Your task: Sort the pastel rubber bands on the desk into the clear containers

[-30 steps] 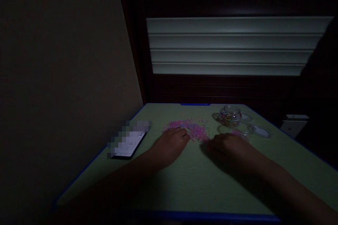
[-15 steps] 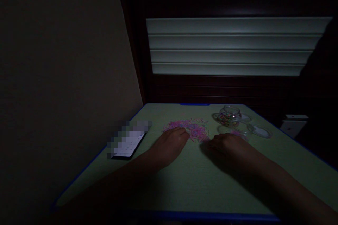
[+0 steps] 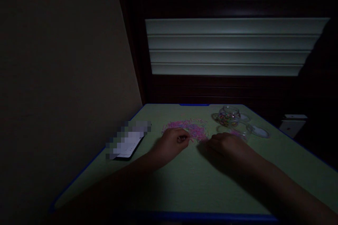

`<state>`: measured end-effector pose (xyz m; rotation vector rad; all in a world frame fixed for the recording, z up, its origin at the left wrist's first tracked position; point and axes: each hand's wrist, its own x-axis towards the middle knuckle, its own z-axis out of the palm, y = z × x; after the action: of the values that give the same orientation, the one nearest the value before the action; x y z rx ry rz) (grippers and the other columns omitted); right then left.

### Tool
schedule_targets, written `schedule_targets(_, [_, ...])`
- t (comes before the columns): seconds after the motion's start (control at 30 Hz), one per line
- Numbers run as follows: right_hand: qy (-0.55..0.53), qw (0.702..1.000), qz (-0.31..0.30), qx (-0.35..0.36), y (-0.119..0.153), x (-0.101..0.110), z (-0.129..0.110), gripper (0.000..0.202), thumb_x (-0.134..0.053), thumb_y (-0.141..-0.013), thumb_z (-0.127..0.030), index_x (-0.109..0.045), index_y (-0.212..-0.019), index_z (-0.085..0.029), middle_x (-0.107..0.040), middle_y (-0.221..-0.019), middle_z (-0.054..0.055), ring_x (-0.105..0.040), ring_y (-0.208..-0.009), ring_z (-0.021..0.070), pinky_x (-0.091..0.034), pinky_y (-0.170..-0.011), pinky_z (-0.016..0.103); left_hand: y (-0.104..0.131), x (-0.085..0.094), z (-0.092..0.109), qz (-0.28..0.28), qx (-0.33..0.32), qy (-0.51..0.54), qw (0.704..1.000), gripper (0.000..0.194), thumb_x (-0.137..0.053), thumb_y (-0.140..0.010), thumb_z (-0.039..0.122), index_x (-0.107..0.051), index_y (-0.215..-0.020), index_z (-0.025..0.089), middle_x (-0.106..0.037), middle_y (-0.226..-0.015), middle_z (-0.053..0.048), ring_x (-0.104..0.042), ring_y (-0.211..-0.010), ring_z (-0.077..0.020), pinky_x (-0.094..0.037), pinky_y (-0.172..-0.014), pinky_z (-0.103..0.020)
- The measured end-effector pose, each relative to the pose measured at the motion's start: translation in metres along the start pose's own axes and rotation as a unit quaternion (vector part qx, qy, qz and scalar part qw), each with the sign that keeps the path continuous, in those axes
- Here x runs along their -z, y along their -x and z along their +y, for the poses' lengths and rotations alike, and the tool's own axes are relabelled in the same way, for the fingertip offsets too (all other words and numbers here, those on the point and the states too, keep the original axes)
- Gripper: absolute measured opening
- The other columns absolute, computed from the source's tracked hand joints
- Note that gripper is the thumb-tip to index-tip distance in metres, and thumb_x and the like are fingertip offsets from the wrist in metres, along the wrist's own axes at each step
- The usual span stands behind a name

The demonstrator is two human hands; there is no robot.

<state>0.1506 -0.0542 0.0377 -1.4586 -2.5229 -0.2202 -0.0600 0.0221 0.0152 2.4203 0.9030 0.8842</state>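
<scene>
A loose pile of small pink and purple rubber bands point(image 3: 196, 132) lies on the pale green table point(image 3: 185, 182). At the pile's near left edge is my left hand point(image 3: 171, 146), thumb and forefinger pinched together with the other fingers curled. Pink bits show right at its fingertips, but whether one is held is too small to tell. My right hand point(image 3: 224, 144) is closed at the pile's right edge, fingertips pressed together and in shadow; what they hold, if anything, is hidden. Just behind it stands a clear container point(image 3: 240, 128) with some pink bands inside.
A round clear jar point(image 3: 229, 116) of multicoloured bands stands at the back right. Clear lids point(image 3: 260, 132) lie beside the containers. To the left is a phone-like device point(image 3: 129, 144), partly blurred. A wall borders the left, and a white box point(image 3: 292, 126) stands beyond the right edge.
My left hand has rolled so that the gap between its thumb and curled forefinger now shows. My right hand has barely moved, and the containers stay where they were.
</scene>
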Motion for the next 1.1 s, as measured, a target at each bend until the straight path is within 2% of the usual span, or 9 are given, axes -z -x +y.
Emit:
schedule_targets(0.13, [0.001,1.000,0.024,0.013,-0.001,-0.002,-0.003,0.023,-0.044,-0.090,-0.026,-0.061,-0.077,-0.018,-0.061,-0.074,0.004,-0.052,-0.065,0.0125,-0.030,-0.060,0.026,0.001,-0.003,0.005,0.003,0.053,0.091,0.994,0.013,-0.057,-0.077,0.015,-0.068,-0.082,0.015,-0.066,-0.075,0.000,-0.059,-0.067,-0.0114,-0.044,-0.061,-0.021])
schedule_targets(0.27, [-0.011,0.998,0.057,0.021,-0.001,-0.005,-0.005,0.021,-0.045,-0.090,-0.028,-0.064,-0.084,-0.019,-0.062,-0.076,0.004,-0.052,-0.068,0.0139,-0.031,-0.063,0.028,0.001,-0.007,0.009,-0.001,0.075,0.164,0.984,0.012,-0.057,-0.077,0.016,-0.068,-0.082,0.014,-0.068,-0.079,-0.002,-0.062,-0.072,-0.0130,-0.048,-0.068,-0.024])
schedule_targets(0.47, [0.014,0.994,0.099,0.047,-0.002,-0.010,-0.012,0.028,-0.050,-0.088,-0.039,-0.063,-0.081,-0.016,-0.061,-0.074,0.005,-0.051,-0.068,0.0153,-0.031,-0.064,0.030,0.001,-0.010,0.012,-0.003,0.103,0.207,0.973,0.013,-0.058,-0.077,0.018,-0.067,-0.084,0.014,-0.069,-0.084,-0.004,-0.063,-0.077,-0.0155,-0.051,-0.073,-0.028])
schedule_targets(0.6, [0.054,0.988,0.130,0.071,-0.004,-0.013,-0.015,0.023,-0.050,-0.088,-0.033,-0.063,-0.077,-0.016,-0.060,-0.071,0.003,-0.050,-0.066,0.0152,-0.030,-0.063,0.031,0.002,-0.010,0.015,-0.008,0.116,0.213,0.970,0.013,-0.059,-0.077,0.019,-0.068,-0.084,0.014,-0.069,-0.083,-0.004,-0.063,-0.077,-0.0164,-0.051,-0.074,-0.029])
schedule_targets(0.73, [0.079,0.981,0.155,0.090,-0.004,-0.013,-0.014,0.010,-0.058,-0.083,-0.024,-0.064,-0.079,-0.017,-0.060,-0.070,0.002,-0.049,-0.064,0.0148,-0.029,-0.061,0.030,0.003,-0.011,0.016,-0.012,0.123,0.210,0.970,0.013,-0.060,-0.076,0.022,-0.068,-0.084,0.015,-0.069,-0.083,-0.004,-0.063,-0.078,-0.0167,-0.050,-0.073,-0.029])
schedule_targets(0.97, [0.076,0.978,0.164,0.100,-0.004,-0.017,-0.015,0.009,-0.058,-0.083,-0.020,-0.061,-0.075,-0.017,-0.059,-0.068,0.001,-0.048,-0.063,0.0140,-0.029,-0.061,0.030,0.003,-0.013,0.014,-0.009,0.104,0.235,0.966,0.011,-0.060,-0.075,0.021,-0.068,-0.080,0.015,-0.068,-0.080,-0.003,-0.062,-0.076,-0.0156,-0.048,-0.071,-0.026])
schedule_targets(1.1, [0.068,0.981,0.148,0.107,-0.003,-0.017,-0.013,0.006,-0.057,-0.082,-0.014,-0.062,-0.080,-0.016,-0.060,-0.071,0.001,-0.049,-0.065,0.0140,-0.030,-0.062,0.029,0.002,-0.012,0.012,-0.002,0.099,0.234,0.967,0.010,-0.060,-0.075,0.020,-0.067,-0.080,0.015,-0.068,-0.082,-0.003,-0.062,-0.077,-0.0154,-0.048,-0.072,-0.026])
